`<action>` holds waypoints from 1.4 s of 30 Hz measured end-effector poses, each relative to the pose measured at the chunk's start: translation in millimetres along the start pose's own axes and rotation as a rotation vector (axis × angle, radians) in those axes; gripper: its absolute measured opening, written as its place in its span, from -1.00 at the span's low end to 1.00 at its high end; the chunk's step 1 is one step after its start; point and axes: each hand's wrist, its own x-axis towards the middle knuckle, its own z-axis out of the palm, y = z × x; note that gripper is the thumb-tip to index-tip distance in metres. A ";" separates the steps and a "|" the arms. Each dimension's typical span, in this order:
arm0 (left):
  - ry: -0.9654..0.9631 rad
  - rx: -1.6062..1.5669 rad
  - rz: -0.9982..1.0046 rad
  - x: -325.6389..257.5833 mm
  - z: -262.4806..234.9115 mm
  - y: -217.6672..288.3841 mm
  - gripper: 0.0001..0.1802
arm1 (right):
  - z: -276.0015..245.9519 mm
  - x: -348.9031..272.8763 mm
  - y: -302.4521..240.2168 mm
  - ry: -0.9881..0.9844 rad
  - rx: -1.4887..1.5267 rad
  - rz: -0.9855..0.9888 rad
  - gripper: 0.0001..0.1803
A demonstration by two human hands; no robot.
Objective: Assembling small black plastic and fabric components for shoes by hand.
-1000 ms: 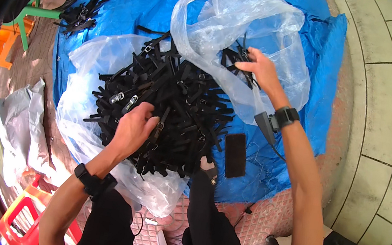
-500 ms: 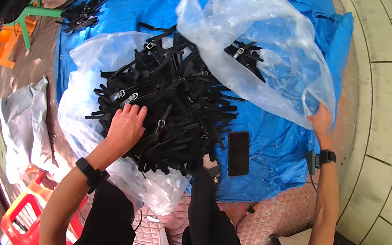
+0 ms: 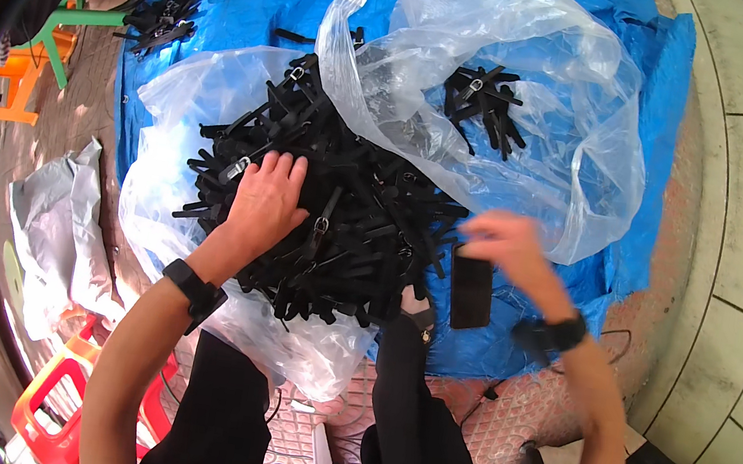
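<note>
A big heap of black straps (image 3: 353, 229) with silver buckles lies on clear plastic, on a blue tarp. My left hand (image 3: 268, 194) rests flat on the left part of the heap, fingers stretched out, close to a silver buckle (image 3: 239, 168). Blurred by motion, my right hand (image 3: 507, 249) hovers at the heap's right edge, over the top end of a dark phone (image 3: 471, 294); its fingers cannot be made out. Behind it a clear plastic bag (image 3: 591, 158) lies spread with its mouth wide, and a small bunch of black straps (image 3: 482, 105) shows inside.
The blue tarp (image 3: 539, 327) spreads under everything. Another bunch of straps (image 3: 166, 18) lies at its far left, near a person's foot and a green stool (image 3: 88, 19). A red stool (image 3: 50, 391) stands at lower left, below a grey sheet (image 3: 61, 207). Pale tiles (image 3: 739, 255) run along the right.
My right hand has let go of the clear bag's rim and swung left and down toward the heap. The bag has settled flatter. My left hand has shifted slightly up and right.
</note>
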 end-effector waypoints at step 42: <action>-0.447 -1.896 -0.621 -36.3 -42.3 14.0 -0.90 | -62.1 23.6 -50.5 0.425 0.523 0.297 -0.75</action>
